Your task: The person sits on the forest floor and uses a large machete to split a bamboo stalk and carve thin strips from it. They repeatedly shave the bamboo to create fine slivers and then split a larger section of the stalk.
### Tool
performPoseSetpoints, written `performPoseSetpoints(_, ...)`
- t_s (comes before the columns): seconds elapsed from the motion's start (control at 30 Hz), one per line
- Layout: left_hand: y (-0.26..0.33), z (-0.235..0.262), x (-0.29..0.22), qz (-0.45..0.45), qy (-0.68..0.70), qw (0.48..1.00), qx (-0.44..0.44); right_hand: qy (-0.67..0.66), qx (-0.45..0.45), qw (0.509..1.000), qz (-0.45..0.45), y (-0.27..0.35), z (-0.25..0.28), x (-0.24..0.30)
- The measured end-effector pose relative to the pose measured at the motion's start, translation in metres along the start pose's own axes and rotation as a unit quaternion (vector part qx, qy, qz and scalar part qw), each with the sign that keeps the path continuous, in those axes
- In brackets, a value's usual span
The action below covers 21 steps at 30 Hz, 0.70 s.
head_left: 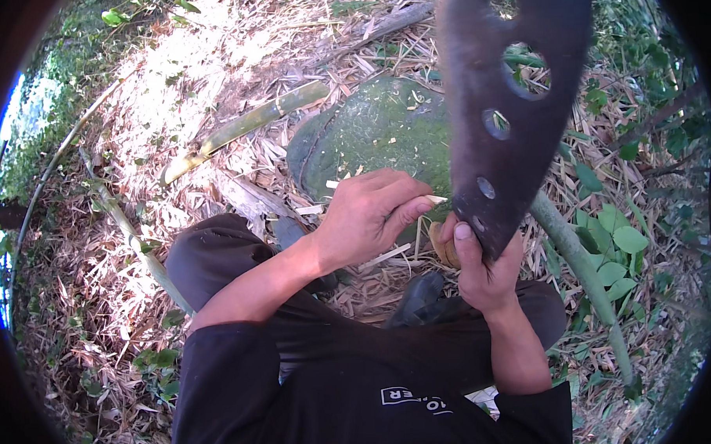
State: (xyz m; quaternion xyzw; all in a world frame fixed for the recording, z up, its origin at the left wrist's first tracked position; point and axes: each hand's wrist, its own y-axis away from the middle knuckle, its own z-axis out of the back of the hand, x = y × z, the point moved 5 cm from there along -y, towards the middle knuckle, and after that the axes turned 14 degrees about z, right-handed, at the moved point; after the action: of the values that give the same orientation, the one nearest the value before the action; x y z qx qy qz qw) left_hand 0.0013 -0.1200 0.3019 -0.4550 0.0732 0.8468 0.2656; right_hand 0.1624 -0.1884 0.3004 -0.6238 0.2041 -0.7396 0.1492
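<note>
My right hand (487, 276) is closed round the lower end of a broad dark cleaver blade (476, 77), its thumb flat on the metal. The blade stands up with its wide end away from me and has a row of several holes. Beside those fingers shows a tan, rounded piece (442, 246) that looks like a wooden handle, partly hidden. Between thumb and forefinger, my left hand (375, 213) pinches a pale, thin sliver (436, 199), perhaps of bamboo. Its tip points at the blade's lower edge; whether they touch I cannot tell.
A flat mossy stone (376, 131) with pale shavings lies just beyond my hands. A split bamboo length (258, 124) rests to its left. Green stems (580, 269) and leafy plants (618, 240) stand at the right. Dry leaves cover the ground round my crossed legs.
</note>
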Motion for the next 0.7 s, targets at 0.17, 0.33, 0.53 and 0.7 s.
performPoseSetpoints(0.17,-0.001,0.0,-0.001,-0.008,-0.009,1.0,-0.011,-0.075,-0.07,0.993,-0.053,0.012,-0.002,-0.004)
performPoseSetpoints(0.33,-0.001,0.001,-0.001,-0.013,-0.011,1.0,-0.014,-0.038,-0.102,0.991,-0.082,0.008,0.009,0.001)
performPoseSetpoints(0.53,-0.002,0.001,-0.006,-0.011,-0.023,1.0,-0.016,-0.004,-0.065,0.995,-0.08,0.009,0.005,0.0)
performPoseSetpoints(0.7,-0.002,0.001,-0.006,-0.012,-0.019,1.0,-0.022,0.006,-0.046,0.997,-0.058,0.01,0.002,-0.002)
